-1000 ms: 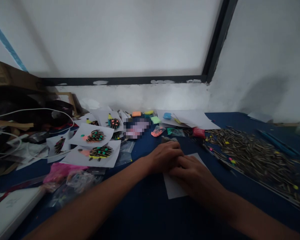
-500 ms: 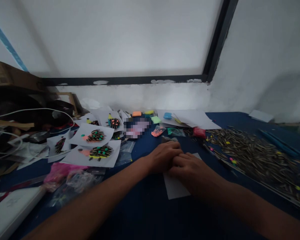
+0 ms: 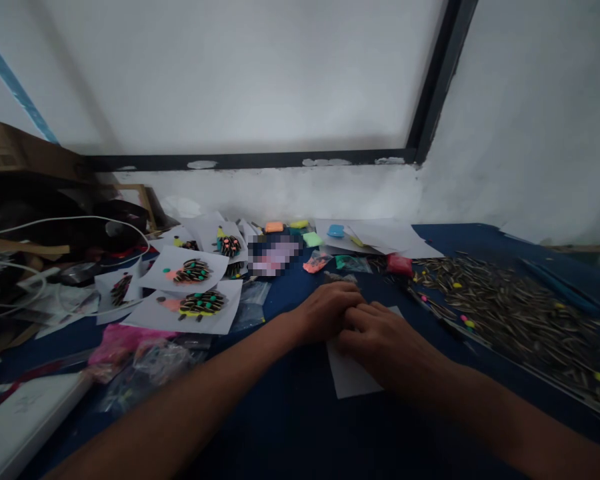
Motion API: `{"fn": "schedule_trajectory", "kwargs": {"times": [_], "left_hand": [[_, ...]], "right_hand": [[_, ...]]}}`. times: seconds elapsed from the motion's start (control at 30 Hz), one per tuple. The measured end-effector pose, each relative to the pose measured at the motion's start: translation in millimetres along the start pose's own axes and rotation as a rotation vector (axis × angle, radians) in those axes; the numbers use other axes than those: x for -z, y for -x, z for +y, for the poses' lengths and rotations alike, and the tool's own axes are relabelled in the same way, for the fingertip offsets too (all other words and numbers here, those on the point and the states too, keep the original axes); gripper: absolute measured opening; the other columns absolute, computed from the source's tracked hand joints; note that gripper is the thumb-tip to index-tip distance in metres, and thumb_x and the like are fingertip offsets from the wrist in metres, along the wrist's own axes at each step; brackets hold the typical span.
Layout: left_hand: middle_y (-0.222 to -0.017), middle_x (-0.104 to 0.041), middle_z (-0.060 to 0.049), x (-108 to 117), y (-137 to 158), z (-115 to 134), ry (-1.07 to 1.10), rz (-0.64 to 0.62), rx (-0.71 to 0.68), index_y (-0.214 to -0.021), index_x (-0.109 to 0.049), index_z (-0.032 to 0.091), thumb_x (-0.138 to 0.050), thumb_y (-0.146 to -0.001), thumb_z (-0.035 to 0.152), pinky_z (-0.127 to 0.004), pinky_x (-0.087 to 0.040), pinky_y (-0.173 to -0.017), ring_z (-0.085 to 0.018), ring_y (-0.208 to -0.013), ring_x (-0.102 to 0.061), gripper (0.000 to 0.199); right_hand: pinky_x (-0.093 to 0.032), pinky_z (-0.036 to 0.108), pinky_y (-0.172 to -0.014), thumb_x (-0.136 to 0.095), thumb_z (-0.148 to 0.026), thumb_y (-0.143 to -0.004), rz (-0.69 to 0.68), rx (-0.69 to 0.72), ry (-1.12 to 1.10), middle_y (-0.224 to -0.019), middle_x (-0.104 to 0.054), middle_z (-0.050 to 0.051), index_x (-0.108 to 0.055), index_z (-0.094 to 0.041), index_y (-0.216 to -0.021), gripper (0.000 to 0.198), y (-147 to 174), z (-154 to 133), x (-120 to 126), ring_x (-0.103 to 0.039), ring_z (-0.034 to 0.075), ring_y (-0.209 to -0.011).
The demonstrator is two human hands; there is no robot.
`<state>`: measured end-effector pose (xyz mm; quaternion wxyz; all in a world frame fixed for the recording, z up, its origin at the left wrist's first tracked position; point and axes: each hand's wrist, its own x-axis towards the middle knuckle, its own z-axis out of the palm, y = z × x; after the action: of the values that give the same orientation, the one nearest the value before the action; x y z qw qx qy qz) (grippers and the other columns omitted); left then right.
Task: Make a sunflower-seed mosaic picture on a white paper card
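Observation:
My left hand (image 3: 329,311) and my right hand (image 3: 375,332) meet over a small white paper sheet (image 3: 353,373) on the dark blue table. The fingers of both are curled and pressed together, and whatever they hold is hidden behind the knuckles. The sheet's lower part shows below my right hand. Just beyond my left hand lies a small clear bag (image 3: 341,279) with dull contents. A coral clay packet (image 3: 317,261) and a green clay packet (image 3: 349,263) lie farther back.
To the right spreads a large pile of striped sunflower seeds (image 3: 520,320). Finished-looking seed-and-clay hedgehog cards, including one white card (image 3: 153,313), overlap at left. Plastic bags (image 3: 163,360) and a white box (image 3: 35,413) lie nearer. A red clay packet (image 3: 399,265) sits by the seeds.
Both hands stay together over the sheet, with only a very slight shift of the fingers. Nothing else has visibly moved.

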<state>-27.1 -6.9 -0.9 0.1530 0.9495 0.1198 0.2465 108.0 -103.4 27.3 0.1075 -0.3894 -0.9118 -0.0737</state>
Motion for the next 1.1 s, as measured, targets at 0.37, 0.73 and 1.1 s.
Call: {"fn": "schedule_trajectory", "kwargs": {"times": [0.37,0.73,1.1], "left_hand": [[-0.088,-0.057,-0.005,3.0,0.8,2.8,0.003,-0.036,0.009,-0.082,-0.056,0.014,-0.053,-0.080,0.010,-0.024,-0.043,-0.072,-0.013,-0.080,-0.053,0.005],[-0.094,-0.055,-0.006,5.4,-1.5,4.8,-0.062,-0.111,-0.007,-0.093,-0.061,0.015,-0.063,-0.077,0.019,-0.027,-0.045,-0.078,-0.016,-0.085,-0.052,0.017],[-0.093,-0.056,-0.006,4.1,0.5,4.7,-0.049,-0.087,0.020,-0.089,-0.063,0.012,-0.054,-0.086,0.015,-0.025,-0.044,-0.074,-0.014,-0.083,-0.053,0.010]], "right_hand": [[-0.042,0.033,-0.075,-0.051,-0.006,-0.085,0.088,0.023,0.039,-0.081,-0.060,0.005,-0.061,-0.016,-0.081,0.014,1.7,0.0,-15.7,-0.055,0.019,-0.081],[-0.041,0.033,-0.074,-0.046,-0.004,-0.086,0.107,-0.002,-0.029,-0.086,-0.060,0.005,-0.057,-0.018,-0.084,0.018,9.5,-0.7,-14.3,-0.055,0.019,-0.080],[-0.038,0.033,-0.072,-0.044,-0.009,-0.088,0.159,-0.150,-0.237,-0.092,-0.061,0.005,-0.056,-0.020,-0.087,0.016,14.2,-5.8,0.2,-0.056,0.020,-0.086]]}}
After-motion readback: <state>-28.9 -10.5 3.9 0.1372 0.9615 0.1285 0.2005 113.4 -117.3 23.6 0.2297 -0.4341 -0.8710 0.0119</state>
